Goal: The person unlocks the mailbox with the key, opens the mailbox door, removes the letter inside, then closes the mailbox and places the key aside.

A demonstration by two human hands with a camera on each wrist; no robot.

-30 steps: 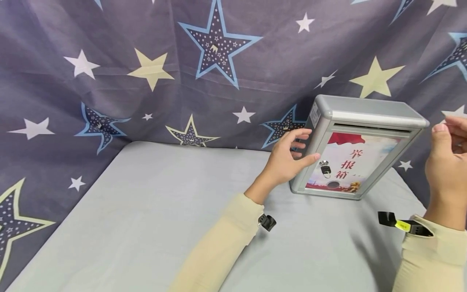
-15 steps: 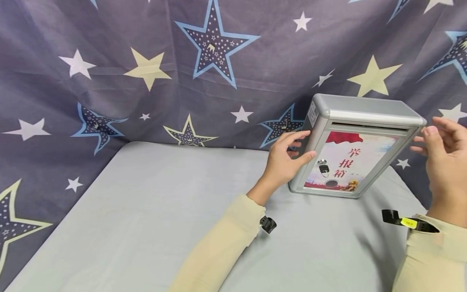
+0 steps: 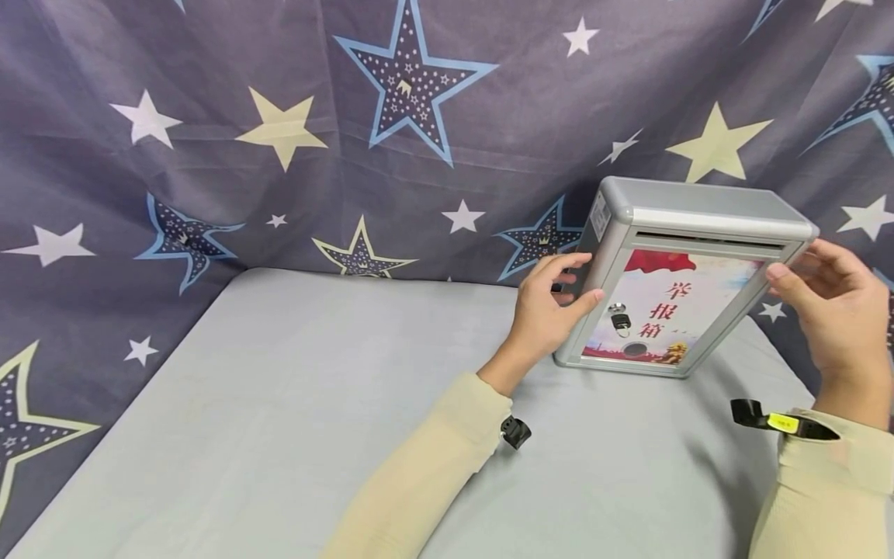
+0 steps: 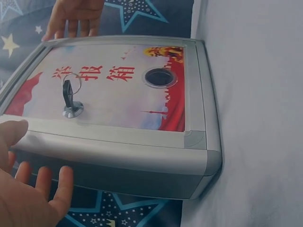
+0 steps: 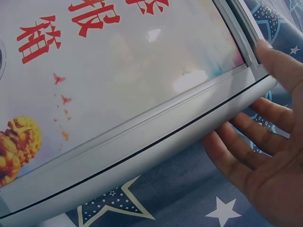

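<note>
A silver-grey metal suggestion box (image 3: 705,206) stands at the back right, with a slot under its top edge and red Chinese characters on its front panel (image 4: 120,104). A small key (image 4: 68,92) on a ring sits in the lock (image 4: 73,111). My left hand (image 3: 548,310) is at the box's left side, thumb near the front frame and relaxed fingers spread beside the side wall. At the upper right edge is my right hand (image 3: 838,310); its thumb lies by the frame, and its loosely bent fingertips (image 5: 213,142) are right at the side wall (image 5: 189,137).
The box stands on a table with a pale grey cover (image 3: 314,404). Behind it hangs a dark curtain (image 3: 503,93) printed with stars. Both sleeves (image 3: 426,458) are beige, and a black strap (image 3: 515,431) shows at the left wrist.
My right hand has moved left from beside the box to its right edge, its fingers reaching behind that side. The left hand and the box have stayed nearly still.
</note>
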